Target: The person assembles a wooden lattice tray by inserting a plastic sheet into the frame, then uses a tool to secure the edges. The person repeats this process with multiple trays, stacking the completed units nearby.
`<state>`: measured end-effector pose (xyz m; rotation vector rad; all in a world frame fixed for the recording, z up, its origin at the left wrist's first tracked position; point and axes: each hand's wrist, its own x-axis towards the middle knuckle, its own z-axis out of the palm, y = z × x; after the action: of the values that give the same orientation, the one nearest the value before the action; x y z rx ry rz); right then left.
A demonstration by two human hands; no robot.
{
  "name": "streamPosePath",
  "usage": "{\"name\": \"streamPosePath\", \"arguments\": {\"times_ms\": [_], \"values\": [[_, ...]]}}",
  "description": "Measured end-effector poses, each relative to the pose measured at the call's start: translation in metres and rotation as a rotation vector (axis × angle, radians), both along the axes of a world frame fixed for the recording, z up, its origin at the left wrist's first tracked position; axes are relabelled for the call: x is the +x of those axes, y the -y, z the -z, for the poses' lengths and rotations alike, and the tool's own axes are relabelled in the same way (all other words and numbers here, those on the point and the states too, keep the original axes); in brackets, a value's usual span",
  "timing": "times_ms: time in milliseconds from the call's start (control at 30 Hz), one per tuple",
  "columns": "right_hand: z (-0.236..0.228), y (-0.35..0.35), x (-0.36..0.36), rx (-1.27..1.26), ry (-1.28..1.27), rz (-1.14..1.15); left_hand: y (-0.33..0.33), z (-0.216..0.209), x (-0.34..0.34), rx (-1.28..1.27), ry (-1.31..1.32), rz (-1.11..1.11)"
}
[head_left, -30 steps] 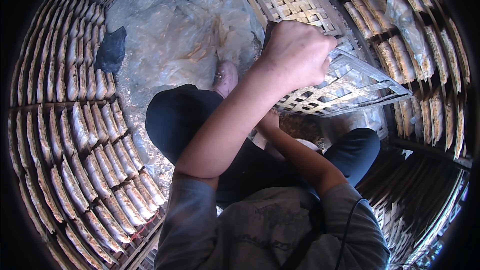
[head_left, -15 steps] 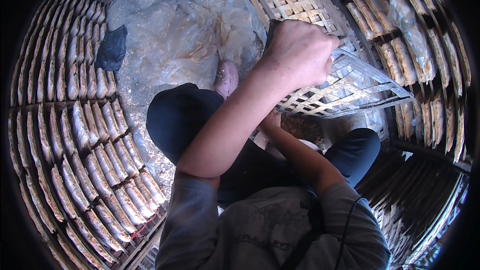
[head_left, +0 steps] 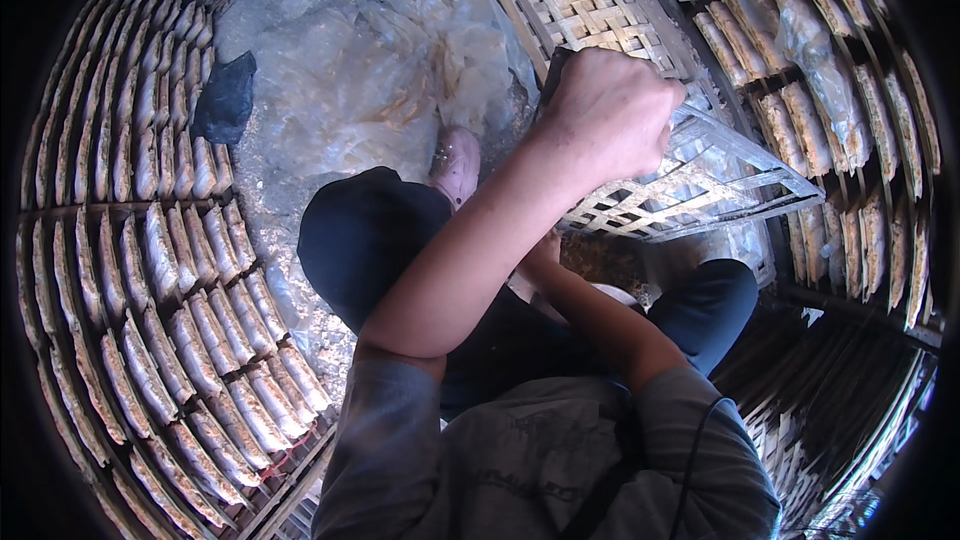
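My left hand [head_left: 620,110] is raised in a fist at the upper edge of a woven bamboo tray [head_left: 700,175], which stands tilted. Its fingers curl out of sight around that edge. A dark piece [head_left: 555,70] shows just behind the knuckles, too hidden to name. Lower down, my right hand [head_left: 545,248] is near the tray's bottom edge, partly covered by my left forearm; its fingers are hidden.
Racks hold rows of pale filled bags [head_left: 215,340] at left and more bags [head_left: 800,120] at right. A flat woven panel [head_left: 590,0] lies ahead. Crumpled plastic sheeting [head_left: 360,80] covers the floor near my pink shoe [head_left: 457,165]. A dark bag [head_left: 225,97] lies left.
My left hand has shifted slightly to the right and down. My right hand and the tray have barely moved.
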<state>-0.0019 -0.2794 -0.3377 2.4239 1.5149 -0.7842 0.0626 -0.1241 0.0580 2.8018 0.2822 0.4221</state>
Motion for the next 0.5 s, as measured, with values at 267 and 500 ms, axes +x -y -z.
{"name": "streamPosePath", "arguments": {"times_ms": [267, 500], "values": [[-0.006, -0.015, 0.003, -0.02, 0.071, 0.039, 0.003, -0.001, -0.001, -0.023, 0.057, 0.004], [-0.016, -0.029, 0.004, -0.107, 0.007, -0.048, 0.004, -0.001, -0.003, -0.024, 0.011, -0.022]]}}
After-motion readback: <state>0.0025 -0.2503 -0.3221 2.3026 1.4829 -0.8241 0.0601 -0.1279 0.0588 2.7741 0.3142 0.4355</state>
